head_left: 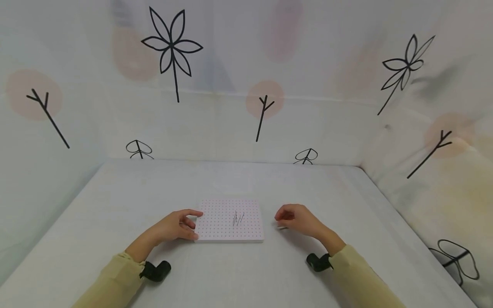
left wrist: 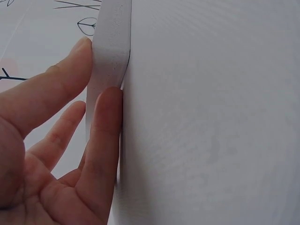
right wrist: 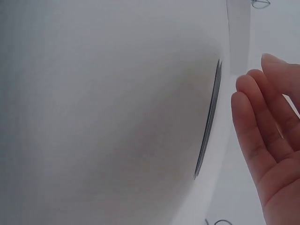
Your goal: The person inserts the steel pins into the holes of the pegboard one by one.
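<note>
A white pegboard (head_left: 215,231) with rows of small holes lies flat on the table. Several thin metal pins (head_left: 238,219) stand tilted on it, right of its middle. My left hand (head_left: 179,225) is at the board's left side, its spread fingertips resting against the edge. The left wrist view shows those fingers (left wrist: 108,122) along the board's side wall (left wrist: 110,51). To the right of the board, my right hand (head_left: 298,219) hovers with fingers loosely bent and nothing visible in them. Beside it, a small bundle of thin dark pins (right wrist: 208,119) lies on the table.
A white cloth covers the table (head_left: 231,273). Behind it and at both sides hang pale fabric walls (head_left: 215,119) printed with plant drawings. A black wrist device (head_left: 157,271) is worn at the left cuff and another (head_left: 319,262) at the right.
</note>
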The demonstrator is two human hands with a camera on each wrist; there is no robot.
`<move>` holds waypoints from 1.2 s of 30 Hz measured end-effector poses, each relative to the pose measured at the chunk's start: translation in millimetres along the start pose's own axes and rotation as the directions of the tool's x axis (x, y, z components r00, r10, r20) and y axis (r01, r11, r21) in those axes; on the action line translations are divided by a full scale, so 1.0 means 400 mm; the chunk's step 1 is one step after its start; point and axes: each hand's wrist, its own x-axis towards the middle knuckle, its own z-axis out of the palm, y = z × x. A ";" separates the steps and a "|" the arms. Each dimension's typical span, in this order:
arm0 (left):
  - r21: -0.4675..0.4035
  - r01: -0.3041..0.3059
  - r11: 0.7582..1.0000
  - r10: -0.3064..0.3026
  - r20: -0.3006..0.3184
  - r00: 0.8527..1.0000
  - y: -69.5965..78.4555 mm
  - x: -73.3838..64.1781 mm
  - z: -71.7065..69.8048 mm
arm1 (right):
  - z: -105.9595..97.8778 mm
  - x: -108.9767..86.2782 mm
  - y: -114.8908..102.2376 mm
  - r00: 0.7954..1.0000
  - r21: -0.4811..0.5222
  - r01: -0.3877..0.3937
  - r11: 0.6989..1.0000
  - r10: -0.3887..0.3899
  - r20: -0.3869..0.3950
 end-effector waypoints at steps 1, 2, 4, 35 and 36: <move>-0.001 -0.002 1.000 0.002 0.002 1.000 0.000 0.000 -0.001 | -0.001 -0.001 0.002 1.000 -0.008 -0.002 1.000 0.002 0.001; 0.001 -0.003 1.000 0.003 0.002 1.000 0.000 0.000 -0.001 | -0.003 -0.002 0.004 1.000 -0.018 -0.003 1.000 0.003 0.002; 0.002 -0.003 1.000 0.003 0.005 1.000 0.001 0.000 -0.001 | -0.005 -0.004 0.008 1.000 -0.036 -0.002 0.999 0.002 0.006; 0.021 0.029 0.999 -0.029 -0.022 0.999 0.009 -0.002 0.006 | -0.050 0.000 0.056 0.982 -0.068 -0.056 0.996 0.067 0.178; 0.019 0.030 0.999 -0.029 -0.022 0.999 0.009 -0.001 0.006 | -0.050 0.000 0.056 0.981 -0.067 -0.061 0.996 0.073 0.182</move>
